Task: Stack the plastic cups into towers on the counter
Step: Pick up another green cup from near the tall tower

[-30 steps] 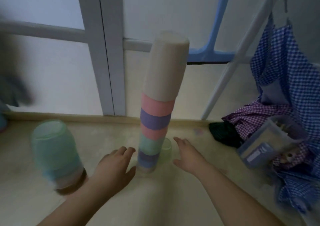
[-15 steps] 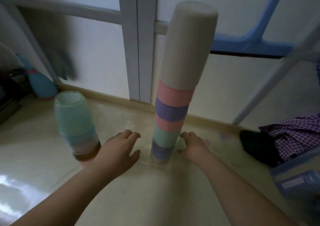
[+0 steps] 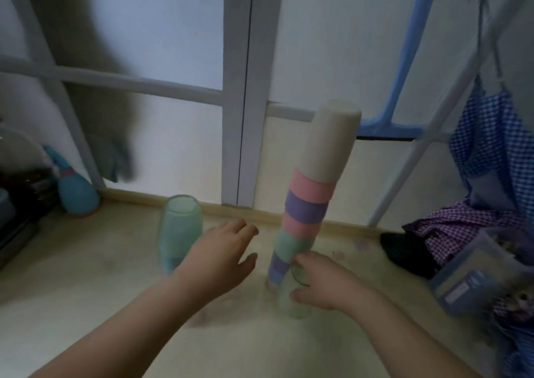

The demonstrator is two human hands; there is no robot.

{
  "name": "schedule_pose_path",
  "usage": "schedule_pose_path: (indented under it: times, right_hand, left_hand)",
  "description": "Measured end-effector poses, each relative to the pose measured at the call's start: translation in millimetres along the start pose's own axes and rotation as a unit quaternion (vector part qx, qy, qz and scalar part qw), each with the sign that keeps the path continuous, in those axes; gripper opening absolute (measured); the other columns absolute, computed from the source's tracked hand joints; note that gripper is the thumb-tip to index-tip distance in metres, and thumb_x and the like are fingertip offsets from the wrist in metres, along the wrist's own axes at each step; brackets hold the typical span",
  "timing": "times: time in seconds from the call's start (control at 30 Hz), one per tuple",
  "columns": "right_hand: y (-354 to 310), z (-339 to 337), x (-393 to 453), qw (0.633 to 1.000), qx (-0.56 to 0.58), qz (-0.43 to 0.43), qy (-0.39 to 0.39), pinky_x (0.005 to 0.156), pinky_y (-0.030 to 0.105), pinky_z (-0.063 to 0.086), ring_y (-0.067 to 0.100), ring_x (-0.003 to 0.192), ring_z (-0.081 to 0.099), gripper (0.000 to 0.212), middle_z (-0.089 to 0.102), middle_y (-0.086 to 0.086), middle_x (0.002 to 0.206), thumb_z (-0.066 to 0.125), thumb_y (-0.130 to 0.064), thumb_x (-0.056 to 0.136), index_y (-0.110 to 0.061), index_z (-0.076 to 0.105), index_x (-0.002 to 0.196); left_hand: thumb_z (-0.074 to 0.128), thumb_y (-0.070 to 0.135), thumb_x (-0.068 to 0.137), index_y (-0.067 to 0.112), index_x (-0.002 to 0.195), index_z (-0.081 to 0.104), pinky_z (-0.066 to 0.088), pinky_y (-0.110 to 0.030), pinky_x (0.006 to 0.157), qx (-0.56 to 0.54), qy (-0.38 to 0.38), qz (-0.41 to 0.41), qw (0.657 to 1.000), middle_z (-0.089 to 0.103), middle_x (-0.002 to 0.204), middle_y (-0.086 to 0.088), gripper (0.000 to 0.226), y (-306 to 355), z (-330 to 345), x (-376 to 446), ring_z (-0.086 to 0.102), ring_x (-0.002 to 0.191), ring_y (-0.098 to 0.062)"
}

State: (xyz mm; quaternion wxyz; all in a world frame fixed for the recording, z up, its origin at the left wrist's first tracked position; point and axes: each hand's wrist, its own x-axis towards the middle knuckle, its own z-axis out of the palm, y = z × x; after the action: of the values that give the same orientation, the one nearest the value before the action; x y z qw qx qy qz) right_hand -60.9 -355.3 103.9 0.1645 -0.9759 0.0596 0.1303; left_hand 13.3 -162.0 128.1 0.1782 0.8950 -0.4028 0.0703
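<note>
I note a tall tower of cups [image 3: 313, 192] standing on the pale counter [image 3: 86, 276], close to the white window frame [image 3: 238, 88] behind it. The tower leans slightly to the right toward its top; its bands run, top down, beige, pink, purple, pink, green and purple. The right hand [image 3: 323, 283] is at the foot of the tower, its fingers and thumb closed around a pale green translucent cup [image 3: 290, 299] that sits just beside the tower's base (the picture is blurred there, so I cannot tell whether this cup touches the tower or rests on the counter). The left hand [image 3: 219, 254] is spread wide, palm down, holding nothing, and lies between the tower and a short stack of cups [image 3: 179, 230] to the left. That short stack has a green cup uppermost with a blue one under it; its lower part is hidden behind the left hand. I observe a blue bowling-pin toy [image 3: 76, 192] at the far left by the wall. At the right lie checked cloth [image 3: 468, 227] and a clear plastic box [image 3: 476, 273], well apart from the tower.
</note>
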Motion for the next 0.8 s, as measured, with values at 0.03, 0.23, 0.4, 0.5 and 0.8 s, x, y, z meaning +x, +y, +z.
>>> schedule_pose_path:
  times: [0.03,0.23,0.4,0.5,0.8]
  right_hand:
    - [-18.4,-10.1,-0.6,1.000,0.006,-0.005,0.025,0.093,0.026,0.041,0.021,0.119,0.051,0.062,0.051,0.004,0.130,0.070,-0.035,0.074,-0.020,0.044,0.128]
    - [-116.8,-71.3,2.6,0.983,0.023,-0.032,0.179,0.081,0.033,0.049,0.020,0.092,0.055,0.057,0.052,-0.003,0.103,0.069,-0.036,0.068,-0.023,0.041,0.116]
    - [-166.5,-98.8,9.3,0.959,0.028,-0.101,0.264,0.086,0.019,0.032,0.013,0.109,0.047,0.059,0.046,-0.002,0.122,0.070,-0.034,0.073,-0.025,0.045,0.126]
    - [-186.6,-97.7,18.9,0.954,0.044,-0.129,0.268,0.086,0.017,0.029,0.012,0.113,0.047,0.060,0.047,-0.003,0.124,0.070,-0.033,0.074,-0.027,0.045,0.129]
    - [-200.2,-54.7,49.3,0.976,0.052,-0.131,0.165,0.097,0.025,0.036,0.016,0.118,0.046,0.062,0.048,0.003,0.130,0.072,-0.032,0.075,-0.022,0.043,0.129]
  left_hand:
    - [0.050,0.037,0.083,0.014,0.115,0.054,0.052,-0.037,0.078,-0.001,0.009,0.006,1.000,0.063,0.110,-0.008,0.040,-6.0,-13.0,-2.0,0.061,0.098,-0.031]
    - [0.048,0.037,0.085,0.017,0.117,0.053,0.051,-0.038,0.083,0.044,0.052,0.039,0.997,0.061,0.113,-0.005,0.038,-49.5,-78.9,-14.1,0.058,0.101,-0.028]
    - [0.054,0.034,0.086,0.017,0.119,0.053,0.049,-0.038,0.085,0.040,0.072,0.010,0.997,0.061,0.117,-0.005,0.037,-85.8,-108.1,-32.3,0.058,0.103,-0.027]
    - [0.052,0.036,0.087,0.020,0.120,0.052,0.050,-0.036,0.085,0.044,0.062,-0.022,0.997,0.060,0.117,-0.003,0.037,-103.6,-113.3,-45.3,0.058,0.102,-0.023]
    - [0.051,0.038,0.086,0.021,0.115,0.052,0.051,-0.035,0.081,0.050,0.036,-0.103,0.993,0.060,0.114,-0.001,0.034,-136.4,-105.7,-77.6,0.057,0.101,-0.020]
